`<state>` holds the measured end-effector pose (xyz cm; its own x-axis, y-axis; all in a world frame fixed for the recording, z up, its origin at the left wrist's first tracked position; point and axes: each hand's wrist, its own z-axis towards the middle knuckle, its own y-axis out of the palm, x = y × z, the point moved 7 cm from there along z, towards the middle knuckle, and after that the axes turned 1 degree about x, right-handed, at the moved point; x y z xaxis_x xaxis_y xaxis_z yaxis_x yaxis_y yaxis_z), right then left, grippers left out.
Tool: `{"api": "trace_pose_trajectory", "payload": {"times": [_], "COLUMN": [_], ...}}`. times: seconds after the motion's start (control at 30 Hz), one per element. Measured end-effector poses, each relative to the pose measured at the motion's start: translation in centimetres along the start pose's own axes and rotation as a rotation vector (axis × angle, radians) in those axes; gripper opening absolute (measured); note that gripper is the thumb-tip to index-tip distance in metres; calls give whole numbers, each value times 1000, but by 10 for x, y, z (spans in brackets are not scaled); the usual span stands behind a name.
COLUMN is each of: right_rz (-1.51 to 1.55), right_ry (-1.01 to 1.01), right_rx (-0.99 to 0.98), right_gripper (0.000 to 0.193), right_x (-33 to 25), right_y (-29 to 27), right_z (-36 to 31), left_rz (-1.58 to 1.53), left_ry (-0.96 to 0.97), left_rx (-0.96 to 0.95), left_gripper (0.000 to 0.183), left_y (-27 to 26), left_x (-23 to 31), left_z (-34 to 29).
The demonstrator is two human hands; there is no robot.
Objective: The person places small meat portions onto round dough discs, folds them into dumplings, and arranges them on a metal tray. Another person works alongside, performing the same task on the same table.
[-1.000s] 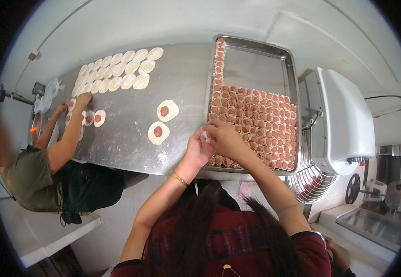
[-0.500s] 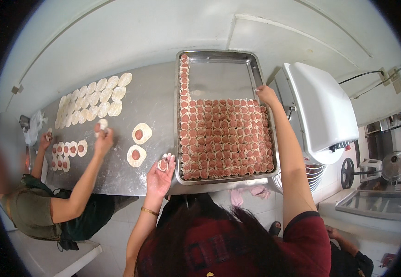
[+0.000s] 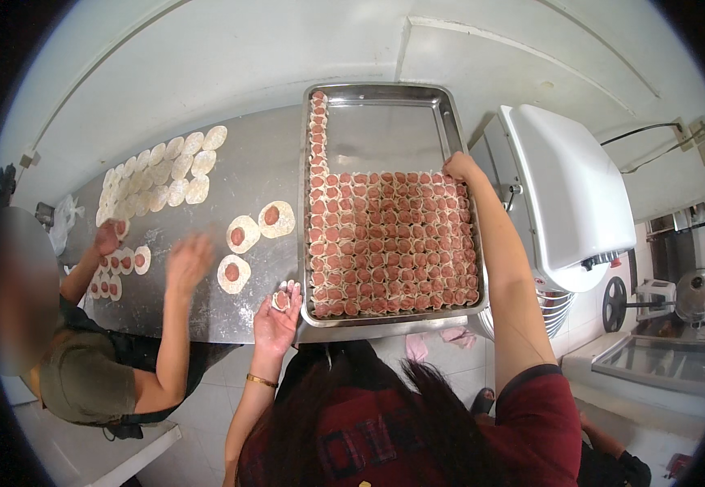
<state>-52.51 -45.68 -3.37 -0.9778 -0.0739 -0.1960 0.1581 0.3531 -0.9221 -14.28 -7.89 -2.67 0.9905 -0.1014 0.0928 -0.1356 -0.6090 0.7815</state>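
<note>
A metal tray [image 3: 385, 134] holds tight rows of open-topped dumplings [image 3: 393, 243] with pink meat filling, plus one column up its left side. My right hand [image 3: 459, 167] is closed in a pinch at the tray's right wall, by the end of the farthest full row; what its fingertips hold is hidden. Palm up beside the tray's near left corner, my left hand [image 3: 275, 329] cradles a dumpling [image 3: 282, 301] in its curled fingers. Left of the tray lie three round wrappers [image 3: 233, 274] with meat in the middle.
At left, a co-worker's blurred right hand [image 3: 189, 260] and left hand [image 3: 110, 235] are over the metal table [image 3: 247, 146]. Plain wrappers [image 3: 158, 174] overlap in rows beyond; smaller filled ones [image 3: 128, 260] lie nearer. A white machine [image 3: 567, 195] stands right of the tray.
A third wrapper with meat now lies beside the other two. The co-worker's right hand has drawn back from there. My right hand has moved slightly left, onto the row's end.
</note>
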Motion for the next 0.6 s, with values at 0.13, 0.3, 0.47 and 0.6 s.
{"api": "trace_pose_trajectory", "payload": {"times": [0.13, 0.3, 0.47, 0.6], "right_rz": [25, 183, 91, -18], "right_ry": [93, 225, 212, 117], "right_rx": [60, 72, -3, -11], "right_gripper": [26, 32, 33, 31], "right_x": [7, 11, 7, 2], "right_y": [-4, -6, -3, 0], "right_z": [1, -2, 2, 7], "left_rz": [27, 19, -19, -44], "left_ry": [12, 7, -2, -13], "left_rx": [-3, -1, 5, 19], "left_gripper": [35, 34, 34, 33], "left_y": [1, 3, 2, 0], "left_x": [-3, -5, -7, -8], "left_z": [1, 2, 2, 2]}}
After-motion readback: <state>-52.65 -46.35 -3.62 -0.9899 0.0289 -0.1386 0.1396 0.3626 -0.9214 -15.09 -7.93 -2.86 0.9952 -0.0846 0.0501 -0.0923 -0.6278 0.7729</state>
